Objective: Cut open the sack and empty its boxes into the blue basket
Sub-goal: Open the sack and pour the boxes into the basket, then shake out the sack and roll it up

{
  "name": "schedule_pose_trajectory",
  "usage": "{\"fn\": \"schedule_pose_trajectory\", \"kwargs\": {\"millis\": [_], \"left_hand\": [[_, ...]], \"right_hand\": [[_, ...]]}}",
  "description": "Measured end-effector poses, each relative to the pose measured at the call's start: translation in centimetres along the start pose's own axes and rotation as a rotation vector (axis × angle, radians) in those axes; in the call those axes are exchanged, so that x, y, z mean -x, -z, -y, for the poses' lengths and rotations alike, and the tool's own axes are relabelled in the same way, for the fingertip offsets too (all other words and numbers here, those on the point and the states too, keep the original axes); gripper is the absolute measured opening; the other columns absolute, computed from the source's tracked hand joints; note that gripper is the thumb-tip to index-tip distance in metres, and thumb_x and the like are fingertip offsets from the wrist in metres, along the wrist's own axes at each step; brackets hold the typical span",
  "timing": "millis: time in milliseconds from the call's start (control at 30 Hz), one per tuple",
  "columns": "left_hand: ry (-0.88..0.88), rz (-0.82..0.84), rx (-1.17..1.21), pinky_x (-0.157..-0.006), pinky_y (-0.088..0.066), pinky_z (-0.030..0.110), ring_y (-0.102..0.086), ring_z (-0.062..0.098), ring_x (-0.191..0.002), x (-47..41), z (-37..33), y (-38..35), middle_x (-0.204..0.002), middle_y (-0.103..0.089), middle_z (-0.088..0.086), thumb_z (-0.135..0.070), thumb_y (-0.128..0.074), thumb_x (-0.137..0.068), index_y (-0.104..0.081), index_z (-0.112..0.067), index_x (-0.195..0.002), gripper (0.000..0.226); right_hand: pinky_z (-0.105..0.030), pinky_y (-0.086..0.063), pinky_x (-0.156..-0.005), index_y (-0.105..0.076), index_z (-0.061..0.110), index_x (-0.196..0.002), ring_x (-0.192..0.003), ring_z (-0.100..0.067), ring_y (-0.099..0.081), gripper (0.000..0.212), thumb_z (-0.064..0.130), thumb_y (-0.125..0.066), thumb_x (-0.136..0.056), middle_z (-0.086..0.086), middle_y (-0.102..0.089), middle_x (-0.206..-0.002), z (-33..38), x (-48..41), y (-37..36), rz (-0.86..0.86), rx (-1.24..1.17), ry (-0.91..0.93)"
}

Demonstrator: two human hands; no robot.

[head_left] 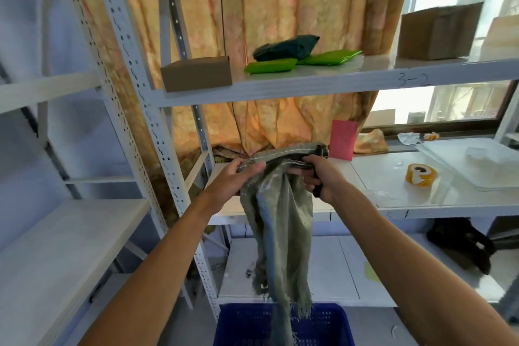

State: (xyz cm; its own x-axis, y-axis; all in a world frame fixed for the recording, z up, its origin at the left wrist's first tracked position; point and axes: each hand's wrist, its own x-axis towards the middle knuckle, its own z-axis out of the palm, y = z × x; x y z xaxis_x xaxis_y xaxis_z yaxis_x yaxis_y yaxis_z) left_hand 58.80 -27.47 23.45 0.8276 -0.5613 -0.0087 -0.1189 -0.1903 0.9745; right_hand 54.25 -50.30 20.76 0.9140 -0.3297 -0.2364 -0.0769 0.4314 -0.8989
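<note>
A limp grey-green woven sack hangs in front of me, its frayed open end dangling down over the blue basket at the bottom edge of the view. My left hand grips the sack's bunched upper end on the left. My right hand grips that same rolled end on the right, with a dark handle-like object also in its fist. The sack looks flat and slack. No boxes show inside the visible part of the basket.
White metal shelving stands ahead, holding a brown cardboard box, green packets and another carton. A roll of yellow tape and a pink card sit on the middle shelf. An orange curtain hangs behind.
</note>
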Motion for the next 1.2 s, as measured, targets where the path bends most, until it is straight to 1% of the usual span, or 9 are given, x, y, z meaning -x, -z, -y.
{"fn": "schedule_pose_trajectory", "kwargs": {"millis": [133,233,400,467,533,700,900,1000,1200], "left_hand": [[-0.176,0.053,-0.173,-0.088,-0.045,0.013,-0.055,-0.007,-0.11,0.3,-0.6,-1.4,-0.131,-0.05,-0.021,-0.063,-0.086,-0.059,-0.033,-0.032,-0.149,0.109],[-0.265,-0.094,-0.372,-0.09,-0.04,0.019,-0.05,0.004,-0.112,0.0,-0.1,-2.6,-0.125,-0.048,-0.017,-0.028,-0.082,-0.085,-0.03,-0.027,-0.152,0.085],[-0.204,-0.292,0.01,-0.076,-0.052,0.017,-0.067,0.022,-0.106,-1.9,-1.1,-1.4,-0.106,-0.07,-0.001,-0.013,-0.069,-0.095,-0.065,-0.017,-0.117,0.023],[-0.161,-0.285,0.128,-0.08,-0.055,0.026,-0.069,0.021,-0.1,-2.2,-2.4,-0.5,-0.106,-0.073,0.001,-0.008,-0.069,-0.093,-0.068,-0.019,-0.115,0.025],[-0.137,-0.254,0.172,-0.074,-0.054,0.024,-0.069,0.015,-0.092,-2.2,-3.7,0.2,-0.103,-0.073,-0.001,-0.006,-0.067,-0.093,-0.069,-0.021,-0.113,0.025],[-0.136,-0.172,0.087,-0.069,-0.051,0.023,-0.069,0.014,-0.091,-2.2,-5.2,1.6,-0.101,-0.074,-0.001,-0.009,-0.063,-0.096,-0.069,-0.024,-0.111,0.022],[-0.202,-0.147,-0.087,-0.067,-0.048,0.008,-0.065,0.007,-0.097,-2.2,-4.8,1.3,-0.103,-0.069,-0.012,-0.003,-0.061,-0.095,-0.066,-0.02,-0.125,0.035],[-0.223,-0.111,-0.198,-0.069,-0.046,0.004,-0.062,0.002,-0.098,-1.8,-4.3,0.8,-0.113,-0.067,-0.008,-0.007,-0.063,-0.097,-0.062,-0.015,-0.134,0.038],[-0.335,-0.159,-0.495,-0.086,-0.049,0.02,-0.063,0.013,-0.11,-0.9,-2.6,1.5,-0.122,-0.068,-0.004,-0.024,-0.067,-0.097,-0.065,-0.015,-0.131,0.036]], "right_hand": [[-0.018,-0.021,-0.031,-0.053,0.011,-0.096,-0.03,-0.008,-0.019,0.012,0.014,-0.043,-0.101,-0.022,-0.077,-0.096,1.8,1.6,-1.6,-0.048,-0.123,0.055],[-0.02,-0.021,-0.034,-0.055,0.009,-0.093,-0.031,-0.009,-0.02,0.013,0.015,-0.047,-0.101,-0.021,-0.077,-0.096,2.8,2.6,-2.1,-0.053,-0.056,0.12],[-0.023,-0.035,-0.043,-0.062,0.018,-0.103,-0.041,-0.006,-0.044,0.014,0.029,-0.063,-0.094,-0.012,-0.076,-0.102,3.7,4.1,-0.4,-0.061,0.267,0.382],[-0.029,-0.056,-0.067,-0.055,0.023,-0.12,-0.078,-0.008,-0.068,0.043,0.037,-0.073,-0.084,-0.009,-0.069,-0.116,3.5,3.6,0.9,-0.253,0.569,0.612],[-0.043,-0.055,-0.091,-0.035,0.02,-0.146,-0.115,-0.024,-0.062,0.088,0.049,-0.079,-0.075,-0.009,-0.056,-0.136,3.6,2.8,2.2,-0.384,0.913,0.766],[-0.045,-0.053,-0.083,-0.016,0.02,-0.157,-0.112,-0.038,-0.063,0.117,0.072,-0.073,-0.07,-0.01,-0.038,-0.154,5.6,4.6,2.2,-0.359,1.456,0.899],[-0.044,-0.054,-0.086,-0.032,0.02,-0.15,-0.107,-0.034,-0.066,0.113,0.09,-0.056,-0.065,-0.009,-0.062,-0.134,6.5,5.8,-0.9,-0.169,1.828,0.904],[-0.037,-0.046,-0.074,-0.06,0.019,-0.121,-0.095,-0.031,-0.064,0.076,0.079,-0.059,-0.074,-0.007,-0.068,-0.107,6.5,5.2,-2.6,-0.043,2.009,0.758],[-0.033,-0.041,-0.052,-0.063,-0.001,-0.076,-0.059,-0.027,-0.057,0.027,0.025,-0.062,-0.083,-0.011,-0.056,-0.065,6.5,3.3,-3.5,0.111,1.475,0.371]]}}
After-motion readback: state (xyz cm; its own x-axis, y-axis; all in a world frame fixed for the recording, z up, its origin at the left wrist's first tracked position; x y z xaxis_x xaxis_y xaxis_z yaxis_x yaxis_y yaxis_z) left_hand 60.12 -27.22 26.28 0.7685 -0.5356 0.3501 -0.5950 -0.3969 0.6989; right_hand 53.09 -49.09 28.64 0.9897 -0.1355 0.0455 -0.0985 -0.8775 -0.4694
